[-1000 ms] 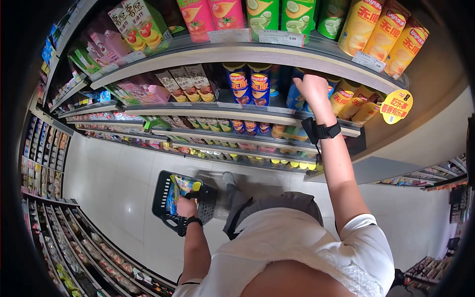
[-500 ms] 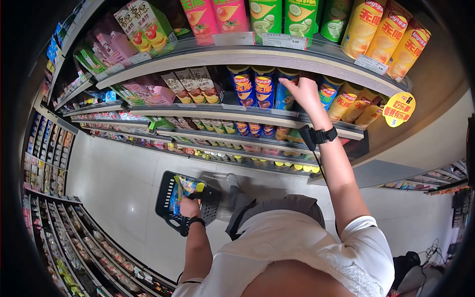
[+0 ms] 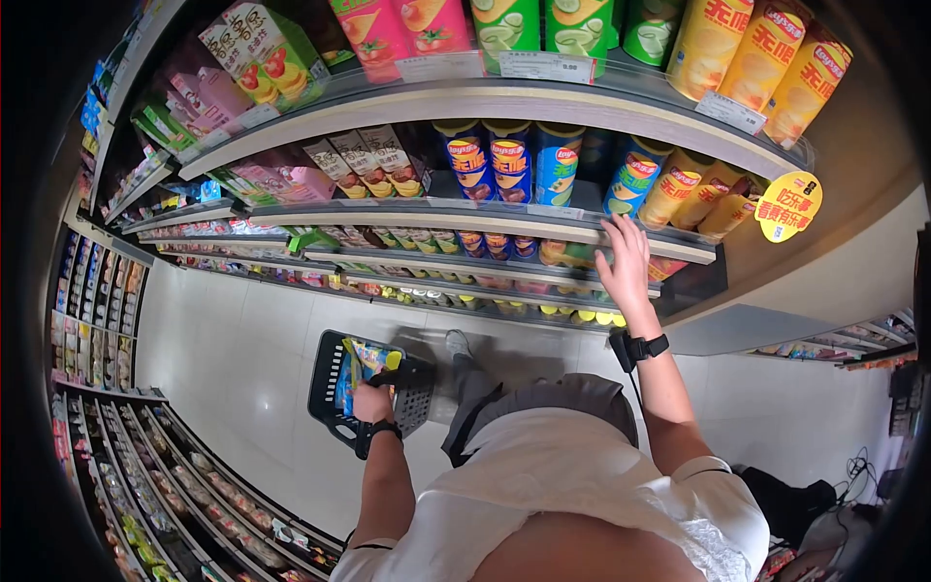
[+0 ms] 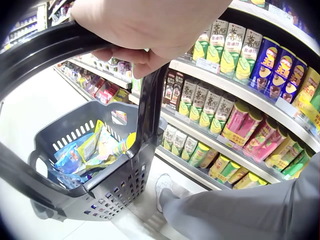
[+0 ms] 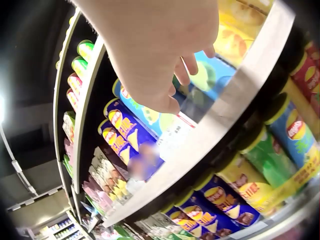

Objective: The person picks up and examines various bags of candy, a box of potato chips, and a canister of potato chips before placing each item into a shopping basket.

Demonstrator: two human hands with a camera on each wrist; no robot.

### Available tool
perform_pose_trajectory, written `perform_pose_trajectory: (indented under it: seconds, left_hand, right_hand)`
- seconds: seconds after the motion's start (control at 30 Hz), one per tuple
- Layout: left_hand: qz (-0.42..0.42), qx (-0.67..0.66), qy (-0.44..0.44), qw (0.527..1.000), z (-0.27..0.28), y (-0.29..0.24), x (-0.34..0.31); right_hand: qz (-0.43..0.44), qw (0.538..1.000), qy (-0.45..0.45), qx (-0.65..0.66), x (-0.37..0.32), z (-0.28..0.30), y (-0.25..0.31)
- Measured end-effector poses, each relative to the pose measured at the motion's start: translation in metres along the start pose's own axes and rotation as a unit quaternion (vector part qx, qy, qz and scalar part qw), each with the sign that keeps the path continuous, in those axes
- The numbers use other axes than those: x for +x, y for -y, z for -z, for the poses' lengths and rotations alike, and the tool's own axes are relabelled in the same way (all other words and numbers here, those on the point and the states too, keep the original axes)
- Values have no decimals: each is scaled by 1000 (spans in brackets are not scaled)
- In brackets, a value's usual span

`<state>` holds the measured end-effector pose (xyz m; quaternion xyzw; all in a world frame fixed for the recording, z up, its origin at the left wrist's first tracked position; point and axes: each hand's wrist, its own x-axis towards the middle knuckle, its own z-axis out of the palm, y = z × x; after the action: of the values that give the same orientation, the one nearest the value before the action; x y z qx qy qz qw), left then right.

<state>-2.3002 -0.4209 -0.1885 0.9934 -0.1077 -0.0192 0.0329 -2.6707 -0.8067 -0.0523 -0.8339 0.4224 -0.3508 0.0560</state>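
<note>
The left hand [image 3: 372,402] grips the black handle of a dark grey basket [image 3: 415,407], which holds bagged snacks; the left wrist view shows the fingers of that hand [image 4: 150,30] curled round the handle [image 4: 55,40]. At the second shelf's edge, the right hand [image 3: 626,267] has its fingers loosely extended and holds nothing. Just above its fingertips stands a light blue can [image 3: 635,177]; another light blue can [image 3: 557,167] stands to the left, with a dark gap between them. In the right wrist view the hand [image 5: 155,45] is in front of these cans, near a price label [image 5: 175,136].
Dark blue cans [image 3: 510,163] and yellow cans [image 3: 676,186] share that shelf. Above it runs another shelf [image 3: 485,109] with pink, green and yellow cans. A round yellow sign [image 3: 788,207] juts out at the right end. A shoe [image 3: 458,342] is beside the basket.
The right hand has come back out of the shelf and down to its edge, its fingers now spread and visible. The left hand still holds the basket, nearly in place.
</note>
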Motion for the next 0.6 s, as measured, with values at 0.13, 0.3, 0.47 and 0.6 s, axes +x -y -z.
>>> perform_pose_trajectory:
  seconds: [0.13, 0.3, 0.47, 0.6]
  left_hand:
    - [-7, 0, 19, 1000, -6, 3, 4]
    - [-16, -1, 21, 1000, 5, -4, -4]
    - [-11, 0, 23, 1000, 4, -5, -5]
    - [-28, 6, 29, 999, 0, 1, -3]
  right_hand:
    - [-5, 994, 85, -72, -16, 0, -3]
    - [16, 992, 77, -95, -31, -23, -24]
    - [21, 994, 65, -88, -33, -27, -32]
    - [25, 993, 63, -96, -35, -34, -36]
